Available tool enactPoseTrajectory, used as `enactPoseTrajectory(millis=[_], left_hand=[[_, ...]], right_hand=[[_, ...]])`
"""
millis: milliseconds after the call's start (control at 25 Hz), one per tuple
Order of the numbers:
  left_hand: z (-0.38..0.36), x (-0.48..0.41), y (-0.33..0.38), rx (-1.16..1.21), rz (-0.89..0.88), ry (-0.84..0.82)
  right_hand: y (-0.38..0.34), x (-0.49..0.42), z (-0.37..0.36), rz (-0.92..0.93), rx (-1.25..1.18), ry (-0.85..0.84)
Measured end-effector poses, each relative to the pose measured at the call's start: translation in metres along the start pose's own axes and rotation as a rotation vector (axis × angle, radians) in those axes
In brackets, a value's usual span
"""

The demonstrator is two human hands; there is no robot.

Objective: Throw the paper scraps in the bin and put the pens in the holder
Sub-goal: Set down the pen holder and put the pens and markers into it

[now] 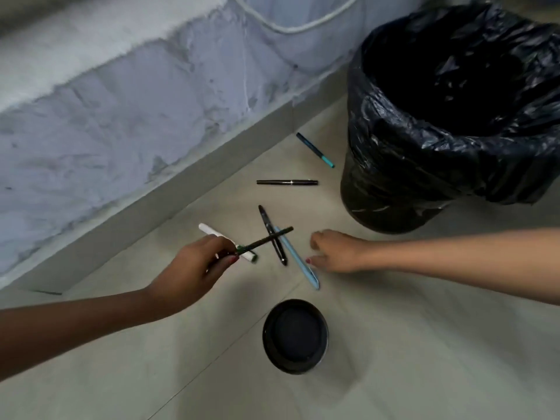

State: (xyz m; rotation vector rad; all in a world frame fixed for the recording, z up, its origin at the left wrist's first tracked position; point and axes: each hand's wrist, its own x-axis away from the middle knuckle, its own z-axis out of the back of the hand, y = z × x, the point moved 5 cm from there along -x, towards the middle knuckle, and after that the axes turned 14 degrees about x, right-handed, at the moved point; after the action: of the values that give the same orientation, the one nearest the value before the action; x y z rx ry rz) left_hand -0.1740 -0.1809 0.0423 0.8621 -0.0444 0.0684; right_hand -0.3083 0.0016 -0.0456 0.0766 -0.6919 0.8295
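My left hand [194, 265] pinches a thin dark green pen [266, 237] and holds it just above the floor. Beneath that hand lies a white pen [212, 232]. A black pen [271, 234] and a light blue pen [298, 262] lie crossed in the middle. My right hand [336, 253] rests on the floor beside the blue pen, fingers curled, and I cannot tell whether it grips anything. Farther back lie a black pen [287, 182] and a teal-tipped pen [315, 150]. The round black holder [295, 336] stands empty near me. The bin [448, 116] has a black liner.
A grey wall with a low skirting ledge [169, 189] runs diagonally along the left and back. A white cable [291, 25] hangs on the wall. The floor is pale tile. No paper scraps show on the floor.
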Motion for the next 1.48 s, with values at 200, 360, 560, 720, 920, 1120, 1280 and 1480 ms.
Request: enactPoseTrajectory(millis=[200, 360, 560, 720, 920, 1120, 1280, 1480], left_hand=[[0.017, 0.025, 0.063, 0.121, -0.175, 0.013], [0.0, 0.04, 0.089, -0.103, -0.466, -0.182], [-0.029, 0.051, 0.09, -0.338, -0.638, -0.34], [-0.02, 0.043, 0.081, -0.256, -0.594, -0.344], [-0.036, 0.041, 0.066, -0.19, -0.477, -0.414], [-0.03, 0.036, 0.044, -0.053, -0.371, -0.346], [-0.018, 0.037, 0.01, -0.008, -0.233, -0.251], [-0.002, 0.02, -0.056, -0.428, -0.159, -0.227]], right_hand=[[-0.024, 0.008, -0.004, 0.012, 0.06, 0.066], [-0.018, 0.008, 0.024, 0.042, 0.069, 0.125], [-0.024, 0.081, 0.114, 0.293, -0.175, 0.352], [-0.054, 0.119, 0.134, 0.501, -0.206, 0.343], [-0.08, 0.098, 0.095, 0.567, -0.016, 0.17], [-0.087, 0.098, 0.125, 0.652, -0.177, 0.365], [-0.096, 0.09, 0.114, 0.655, -0.164, 0.309], [-0.09, 0.066, 0.074, 0.539, -0.08, 0.056]])
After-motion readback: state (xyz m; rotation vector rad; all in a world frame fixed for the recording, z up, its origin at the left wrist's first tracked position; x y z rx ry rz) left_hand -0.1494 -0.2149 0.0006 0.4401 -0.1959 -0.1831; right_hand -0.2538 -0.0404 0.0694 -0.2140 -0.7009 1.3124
